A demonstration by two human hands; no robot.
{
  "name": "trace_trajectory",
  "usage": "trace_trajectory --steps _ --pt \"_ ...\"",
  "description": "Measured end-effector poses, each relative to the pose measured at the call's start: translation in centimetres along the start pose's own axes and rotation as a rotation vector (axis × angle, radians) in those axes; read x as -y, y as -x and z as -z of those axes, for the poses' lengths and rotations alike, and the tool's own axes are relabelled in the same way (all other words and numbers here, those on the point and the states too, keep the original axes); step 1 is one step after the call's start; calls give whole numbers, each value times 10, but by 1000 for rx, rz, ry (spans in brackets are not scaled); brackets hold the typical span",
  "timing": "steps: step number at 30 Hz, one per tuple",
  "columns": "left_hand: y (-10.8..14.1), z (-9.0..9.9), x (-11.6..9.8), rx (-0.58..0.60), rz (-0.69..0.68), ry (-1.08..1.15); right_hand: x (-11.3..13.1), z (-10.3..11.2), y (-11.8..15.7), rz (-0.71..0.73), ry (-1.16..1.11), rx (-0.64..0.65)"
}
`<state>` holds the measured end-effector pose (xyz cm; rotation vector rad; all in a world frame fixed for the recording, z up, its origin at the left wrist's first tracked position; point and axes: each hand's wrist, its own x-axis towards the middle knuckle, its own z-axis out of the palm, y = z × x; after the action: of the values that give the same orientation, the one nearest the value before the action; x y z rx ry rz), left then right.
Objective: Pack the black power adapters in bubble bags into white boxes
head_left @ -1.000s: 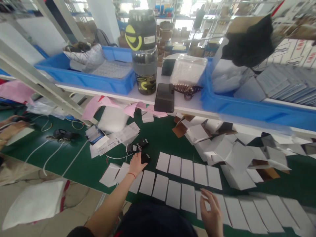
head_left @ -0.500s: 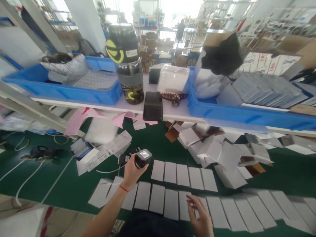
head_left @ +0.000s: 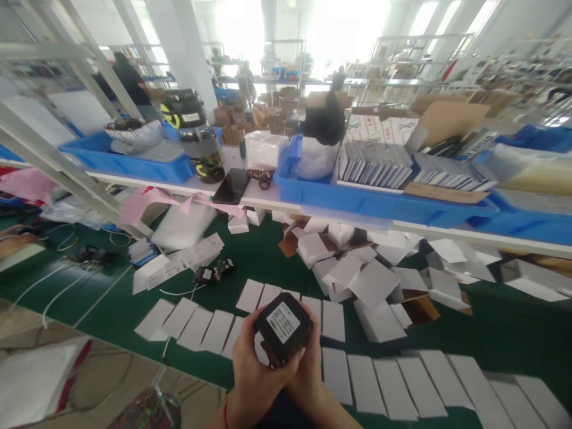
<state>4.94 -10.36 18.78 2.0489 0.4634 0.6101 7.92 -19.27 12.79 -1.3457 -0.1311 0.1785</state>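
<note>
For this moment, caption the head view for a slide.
Both hands, left hand and right hand, hold a small black labelled box above rows of white cards.

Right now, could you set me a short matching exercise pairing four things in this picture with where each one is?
Things:
1. black box with a white label
2. dark phone
3. grey booklets
4. white cards

Places:
a. standing in the blue bin
b. in rows on the green mat
c. held in both hands, left hand and right hand
d. flat on the white shelf

Pairs: 1-c, 2-d, 3-a, 4-b
</note>
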Motion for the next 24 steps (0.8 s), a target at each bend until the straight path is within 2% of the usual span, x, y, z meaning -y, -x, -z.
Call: trace_trajectory --steps 3,6,11,15,18,20,21,24 --pt "6 -6 -16 43 -18 -2 12 20 6 -47 -87 -18" --pt "3 -6 -25 140 -45 28 24 34 5 -65 -155 -20" --pt "7 -7 -38 281 111 158 43 46 9 -93 -124 49" --pt "17 -14 -47 240 275 325 44 49 21 54 139 -77" --pt "14 -15 -49 156 474 614 40 59 27 184 236 -93" --pt "7 -12 -47 120 631 836 41 68 28 170 104 -12" --pt "4 -11 -45 132 711 934 43 73 29 114 0 76" --pt "-3 -11 -40 315 847 1218 52 79 29 -177 -286 449"
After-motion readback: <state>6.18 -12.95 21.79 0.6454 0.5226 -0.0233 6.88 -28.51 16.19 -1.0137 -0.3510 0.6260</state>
